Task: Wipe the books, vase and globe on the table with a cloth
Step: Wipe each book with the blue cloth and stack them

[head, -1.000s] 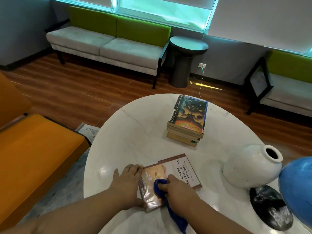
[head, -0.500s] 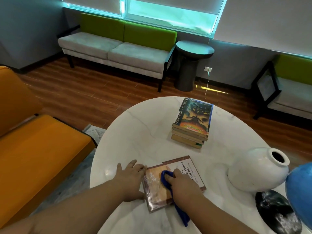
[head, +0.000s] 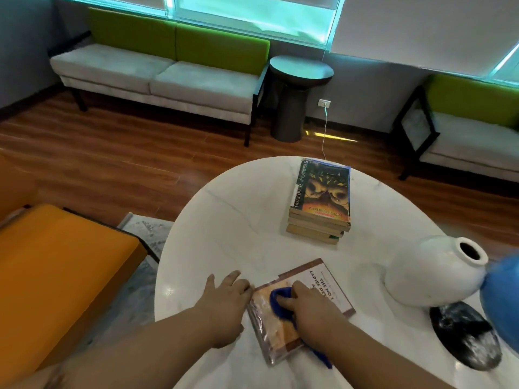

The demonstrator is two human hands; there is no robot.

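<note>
A single paperback book (head: 276, 327) lies flat near the front of the round white marble table (head: 238, 234). My right hand (head: 309, 310) grips a blue cloth (head: 280, 300) and presses it on the book's cover. My left hand (head: 224, 301) lies flat on the table with its fingers against the book's left edge. A stack of books (head: 320, 203) sits farther back. A white vase (head: 432, 270) stands at the right, and beside it the blue globe (head: 502, 299) is cut off by the frame edge, over its dark round base (head: 466, 335).
An orange seat (head: 56, 265) stands close to the table's left side. Across the wooden floor are a grey and green sofa (head: 168, 71), a dark round side table (head: 297, 94) and a second seat (head: 463, 127) at the right.
My right hand with the cloth has slid slightly up the book's cover. My head has shifted, so the table sits more to the right in view.
</note>
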